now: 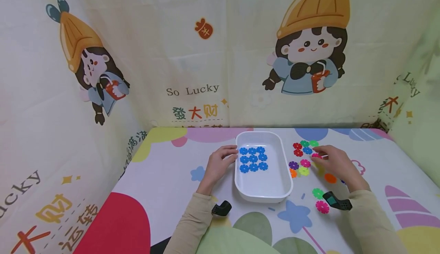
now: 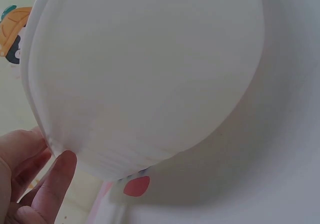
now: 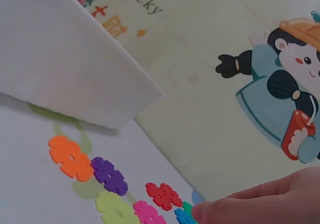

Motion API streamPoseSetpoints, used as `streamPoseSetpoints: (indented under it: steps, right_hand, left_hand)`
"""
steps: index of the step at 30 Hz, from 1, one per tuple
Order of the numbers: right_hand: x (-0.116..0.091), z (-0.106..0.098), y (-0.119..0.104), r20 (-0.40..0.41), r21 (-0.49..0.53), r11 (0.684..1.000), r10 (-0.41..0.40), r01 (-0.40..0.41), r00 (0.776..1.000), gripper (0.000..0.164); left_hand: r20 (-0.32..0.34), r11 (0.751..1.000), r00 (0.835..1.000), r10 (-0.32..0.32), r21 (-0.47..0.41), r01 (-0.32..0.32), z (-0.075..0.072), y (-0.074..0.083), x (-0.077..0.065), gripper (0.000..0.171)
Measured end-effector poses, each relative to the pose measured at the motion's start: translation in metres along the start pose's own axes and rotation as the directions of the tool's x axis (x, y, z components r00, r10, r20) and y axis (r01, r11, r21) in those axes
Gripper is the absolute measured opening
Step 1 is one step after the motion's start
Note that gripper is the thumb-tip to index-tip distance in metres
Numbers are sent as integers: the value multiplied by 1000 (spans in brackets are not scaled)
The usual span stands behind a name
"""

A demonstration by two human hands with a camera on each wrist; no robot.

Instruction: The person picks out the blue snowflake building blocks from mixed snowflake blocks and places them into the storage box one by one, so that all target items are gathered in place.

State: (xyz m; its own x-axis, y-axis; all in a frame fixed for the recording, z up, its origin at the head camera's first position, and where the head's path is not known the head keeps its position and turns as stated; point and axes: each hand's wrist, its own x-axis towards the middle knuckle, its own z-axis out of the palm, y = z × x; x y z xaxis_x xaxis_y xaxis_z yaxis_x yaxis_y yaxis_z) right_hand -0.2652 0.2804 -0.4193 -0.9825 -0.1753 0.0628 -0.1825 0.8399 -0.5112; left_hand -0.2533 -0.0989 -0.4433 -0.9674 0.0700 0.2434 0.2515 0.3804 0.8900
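A white tray [image 1: 266,185] holds several blue flower-shaped discs [image 1: 253,158] laid in rows towards its left side. My left hand [image 1: 220,164] pinches the tray's left rim between thumb and fingers, as the left wrist view shows. Over the loose discs right of the tray is my right hand [image 1: 331,162], its thumb and forefinger apart. Its fingertips are close to a blue disc [image 1: 307,150], which they partly cover in the right wrist view; whether they touch it I cannot tell. A pink disc [image 1: 316,156] lies partly under this hand.
Near the right hand lie red discs [image 1: 297,146], green discs [image 1: 313,143], a purple disc [image 1: 293,165], a yellow-green disc [image 1: 304,171] and orange discs [image 1: 330,178]. Closer to me are a green disc [image 1: 317,193] and a pink disc [image 3: 149,212]. A printed curtain [image 1: 240,55] hangs behind the table.
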Motion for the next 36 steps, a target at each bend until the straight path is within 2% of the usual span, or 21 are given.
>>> streamPoseSetpoints:
  steps: [7, 14, 23, 30, 36]
  right_hand:
    - [9, 1, 6, 24, -32, 999, 21, -20, 999, 55]
    - [21, 6, 13, 98, -55, 997, 65, -60, 993, 66]
    - [29, 13, 13, 70, -16, 996, 87, -86, 994, 69]
    - [34, 15, 12, 61, -19, 998, 53, -52, 997, 67]
    - [36, 17, 14, 48, -11, 998, 67, -67, 997, 63]
  left_hand:
    - [5, 1000, 1000, 6, 2, -6, -1, 0, 0, 20]
    - [5, 1000, 1000, -2, -5, 2, 0, 1, -1, 21]
    - [0, 1000, 1000, -5, -8, 5, -1, 2, -1, 20]
    - [0, 1000, 1000, -10, 0, 10, -1, 1, 0, 19]
    - [5, 1000, 1000, -12, -10, 12, 0, 1, 0, 20]
